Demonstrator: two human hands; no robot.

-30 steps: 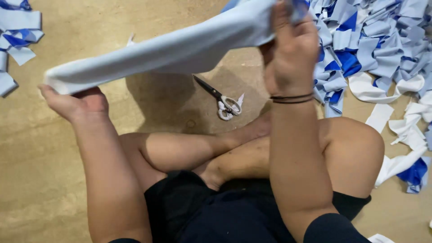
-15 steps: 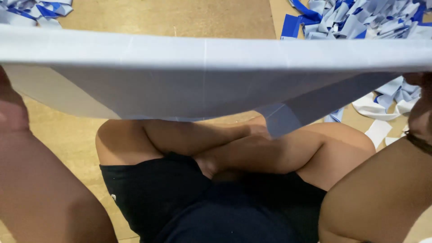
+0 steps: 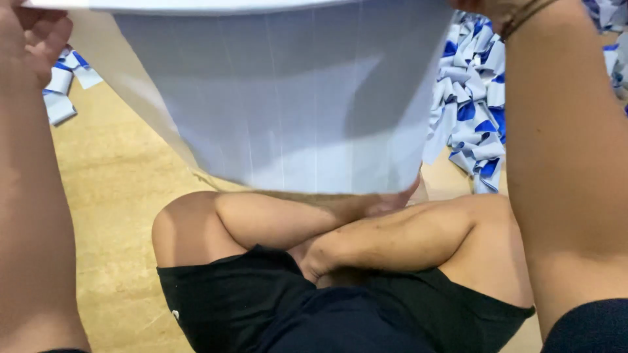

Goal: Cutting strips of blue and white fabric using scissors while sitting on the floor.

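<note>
A large pale blue-white sheet (image 3: 288,98) hangs spread in front of me, held up by its top edge. My left hand (image 3: 29,36) grips the sheet's upper left corner at the top left of the view. My right hand (image 3: 487,8) holds the upper right corner; only its wrist with a thin brown band shows at the top edge. The sheet carries several faint vertical fold lines and hangs down to just above my crossed bare legs (image 3: 340,235).
I sit cross-legged in black shorts (image 3: 261,307) on a tan wooden floor (image 3: 111,196). A heap of blue-and-white folded strips (image 3: 474,111) lies to the right, a few more strips (image 3: 65,85) to the left behind my arm.
The sheet was bunched between my hands, then stretched wide; now it is lifted higher and hangs flat. The scissors seen on the floor earlier are hidden behind it.
</note>
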